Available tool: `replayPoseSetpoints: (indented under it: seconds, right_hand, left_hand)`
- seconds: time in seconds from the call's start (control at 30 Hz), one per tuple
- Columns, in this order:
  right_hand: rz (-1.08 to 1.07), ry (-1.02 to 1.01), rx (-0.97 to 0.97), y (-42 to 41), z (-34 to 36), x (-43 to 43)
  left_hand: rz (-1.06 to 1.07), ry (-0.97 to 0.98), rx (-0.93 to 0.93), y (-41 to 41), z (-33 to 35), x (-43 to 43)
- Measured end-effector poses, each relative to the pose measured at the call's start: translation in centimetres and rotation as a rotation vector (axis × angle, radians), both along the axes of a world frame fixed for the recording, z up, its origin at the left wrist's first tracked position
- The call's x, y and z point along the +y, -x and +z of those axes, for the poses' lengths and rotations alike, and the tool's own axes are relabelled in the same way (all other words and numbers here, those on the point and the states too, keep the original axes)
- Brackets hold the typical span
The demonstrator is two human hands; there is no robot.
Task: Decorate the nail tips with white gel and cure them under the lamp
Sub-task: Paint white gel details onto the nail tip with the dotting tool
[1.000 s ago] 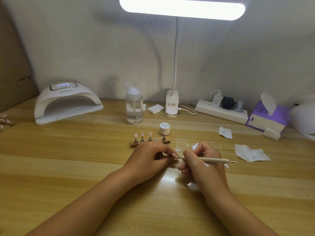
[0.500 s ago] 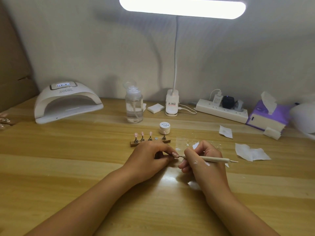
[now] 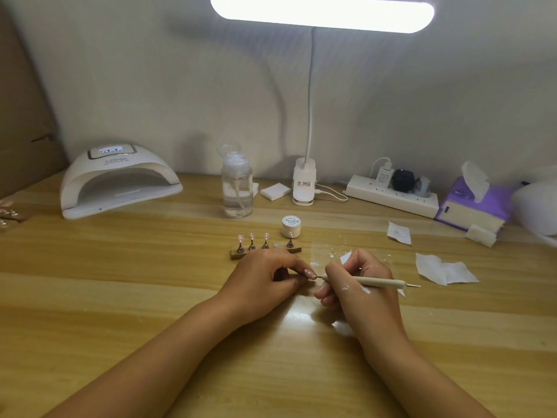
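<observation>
Fingers (image 3: pixel 297 268) of my left hand (image 3: pixel 265 279) stay pinched on one nail tip (image 3: pixel 309 273). My right hand (image 3: pixel 358 285) grips the dotting pen (image 3: pixel 373 281), its point at that tip. Barely anything has shifted, so I judge the painting continues. The curing lamp (image 3: pixel 117 179) waits at the far left of the surface (image 3: pixel 120 297).

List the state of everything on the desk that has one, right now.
left hand, pinches the nail tip
right hand, grips the dotting pen, whose point is at the nail tip
gel jar, lid on
wooden holder, four tips standing, one spot vacant
curing lamp, display lit
desk lamp, on
pump bottle, cap flipped open, partly full
</observation>
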State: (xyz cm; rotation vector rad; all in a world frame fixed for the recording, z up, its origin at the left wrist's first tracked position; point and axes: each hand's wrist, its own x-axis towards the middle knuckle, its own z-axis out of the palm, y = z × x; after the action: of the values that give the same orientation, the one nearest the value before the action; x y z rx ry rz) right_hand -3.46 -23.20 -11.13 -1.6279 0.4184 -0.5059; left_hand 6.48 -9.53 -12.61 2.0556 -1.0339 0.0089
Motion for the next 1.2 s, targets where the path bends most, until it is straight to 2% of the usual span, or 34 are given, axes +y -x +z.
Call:
replayPoseSetpoints:
  seconds: [0.93,1.2]
  right_hand:
    - [0.019,-0.041,-0.057,-0.07,-0.28,-0.1]
    - [0.053,0.003,-0.042,-0.21,-0.49,-0.07]
  left_hand:
    - [0.011,-0.003,0.005,0.06,0.16,-0.03]
    - [0.01,-0.001,-0.003,-0.05,0.06,-0.04]
